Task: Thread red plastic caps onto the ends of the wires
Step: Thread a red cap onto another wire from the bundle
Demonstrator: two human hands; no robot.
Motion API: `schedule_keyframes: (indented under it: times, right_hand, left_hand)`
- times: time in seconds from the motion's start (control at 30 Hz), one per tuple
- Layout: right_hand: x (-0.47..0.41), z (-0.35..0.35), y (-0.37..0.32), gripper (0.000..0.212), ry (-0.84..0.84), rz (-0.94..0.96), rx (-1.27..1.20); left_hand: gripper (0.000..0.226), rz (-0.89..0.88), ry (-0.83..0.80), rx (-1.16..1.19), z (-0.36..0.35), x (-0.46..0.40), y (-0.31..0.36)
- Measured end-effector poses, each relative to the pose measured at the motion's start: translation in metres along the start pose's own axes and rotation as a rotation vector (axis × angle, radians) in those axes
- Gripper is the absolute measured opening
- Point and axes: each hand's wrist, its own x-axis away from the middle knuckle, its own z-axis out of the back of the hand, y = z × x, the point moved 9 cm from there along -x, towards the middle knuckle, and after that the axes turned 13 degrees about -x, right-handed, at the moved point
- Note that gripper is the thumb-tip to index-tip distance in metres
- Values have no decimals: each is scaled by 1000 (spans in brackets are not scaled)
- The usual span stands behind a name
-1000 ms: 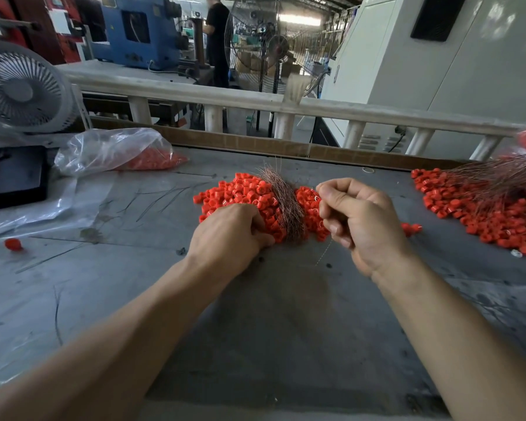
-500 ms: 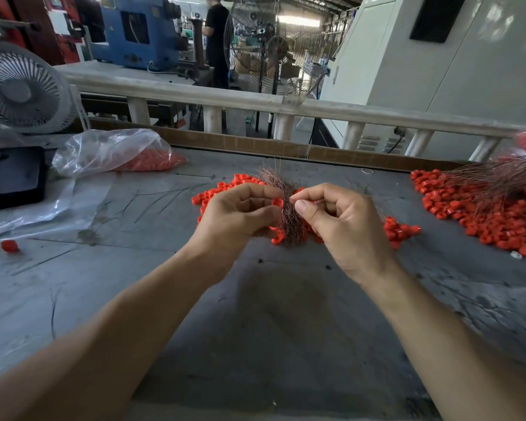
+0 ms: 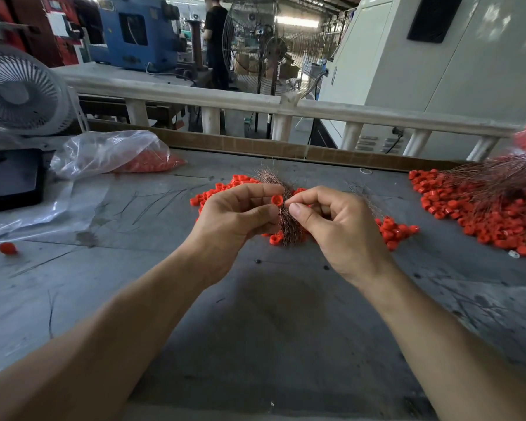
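My left hand (image 3: pixel 234 217) pinches a single red cap (image 3: pixel 276 200) between thumb and forefinger, raised above the table. My right hand (image 3: pixel 331 220) faces it, thumb and forefinger pinched on a thin wire whose tip meets the cap; the wire itself is barely visible. Behind and below both hands lies a bundle of copper wires (image 3: pixel 287 229) across a pile of loose red caps (image 3: pixel 392 232). The hands hide much of that pile.
A larger heap of red caps with wires (image 3: pixel 480 208) lies at the right. A clear bag of caps (image 3: pixel 116 156) sits at the back left beside a white fan (image 3: pixel 19 92) and a black tray (image 3: pixel 11 177). One stray cap (image 3: pixel 8 248) lies far left.
My left hand lifted off the pile with a cap and rose. Both hands came together above the wire bundle, fingertips now nearly touching at the cap.
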Motion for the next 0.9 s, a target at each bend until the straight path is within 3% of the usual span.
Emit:
schedule_keyframes:
  times: [0.6,0.9]
  right_hand:
    - [0,-2,2,11,-29,-28,28]
    - [1,0,3,12,-4,-45,2]
  left_hand:
    - [27,-39,-55,-137,-3,3,2]
    - [25,-23,-32,-68,-2,1,0]
